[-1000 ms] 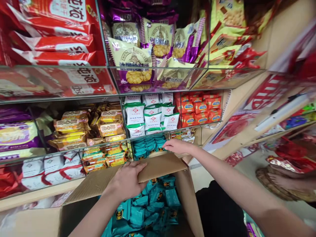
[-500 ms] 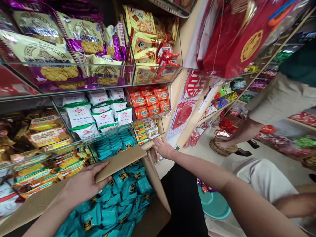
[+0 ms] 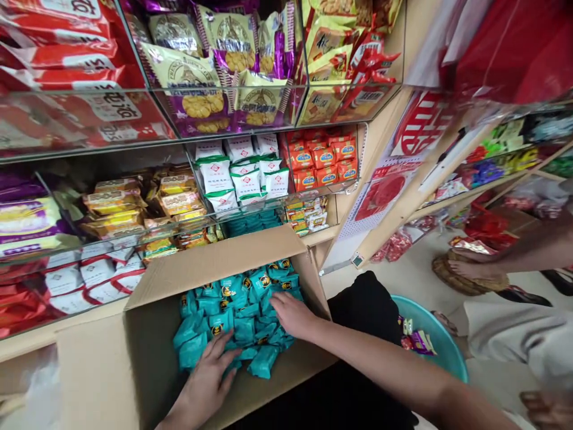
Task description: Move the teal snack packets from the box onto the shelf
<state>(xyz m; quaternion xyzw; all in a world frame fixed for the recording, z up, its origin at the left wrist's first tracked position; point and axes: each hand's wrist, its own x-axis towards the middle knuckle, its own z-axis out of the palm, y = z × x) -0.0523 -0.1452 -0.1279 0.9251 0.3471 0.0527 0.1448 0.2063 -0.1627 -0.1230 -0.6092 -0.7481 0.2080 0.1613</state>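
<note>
An open cardboard box (image 3: 98, 370) sits against the shelf front and holds many small teal wrapped packets (image 3: 244, 328) with black and gold emblems. Inside its near left part, my left hand (image 3: 208, 373) rests on the packets with its fingers spread. My right hand (image 3: 293, 316) lies on the packets at the right side, fingers stretched forward and their tips partly among the wrappers. Neither hand visibly grips a packet. Behind the box's back flap, more teal packets (image 3: 255, 222) fill a shelf bin.
Clear-fronted bins hold white-and-green packets (image 3: 244, 179), red packets (image 3: 322, 158) and purple biscuit bags (image 3: 197, 89). A teal basin (image 3: 452, 352) with a few sweets stands on the floor at right, beside other people's legs. Red bags (image 3: 514, 54) hang at upper right.
My left hand has left the box flap and my right hand has left the shelf edge; both are now inside the box on the packets. The view has swung left.
</note>
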